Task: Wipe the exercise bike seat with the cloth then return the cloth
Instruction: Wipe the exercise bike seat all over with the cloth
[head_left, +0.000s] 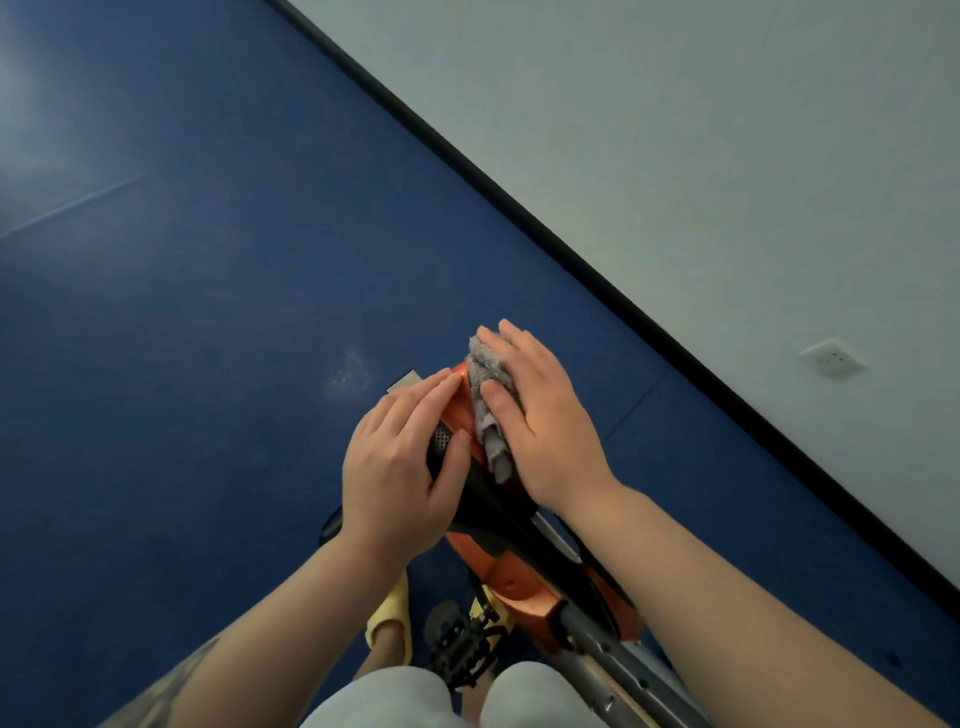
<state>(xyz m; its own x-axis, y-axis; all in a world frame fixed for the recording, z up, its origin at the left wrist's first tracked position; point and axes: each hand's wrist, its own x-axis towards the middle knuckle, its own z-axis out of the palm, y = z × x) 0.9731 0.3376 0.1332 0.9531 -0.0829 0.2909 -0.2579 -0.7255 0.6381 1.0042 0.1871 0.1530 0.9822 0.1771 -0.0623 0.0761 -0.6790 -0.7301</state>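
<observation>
The orange and black exercise bike seat (460, 410) is in the lower middle of the head view. A crumpled grey cloth (488, 382) lies on its right side, and my right hand (540, 415) presses flat on it, thumb over the cloth. My left hand (400, 462) rests on the left side of the seat, fingers laid along its orange edge and thumb on the black perforated top. Most of the seat is hidden under both hands.
The bike's orange frame (524, 577) and grey post (618, 660) run toward the lower right, with a black pedal (462, 644) below. A yellow slipper (392, 613) stands on the blue floor (182, 312). A white wall (727, 156) with a socket (834, 357) rises at right.
</observation>
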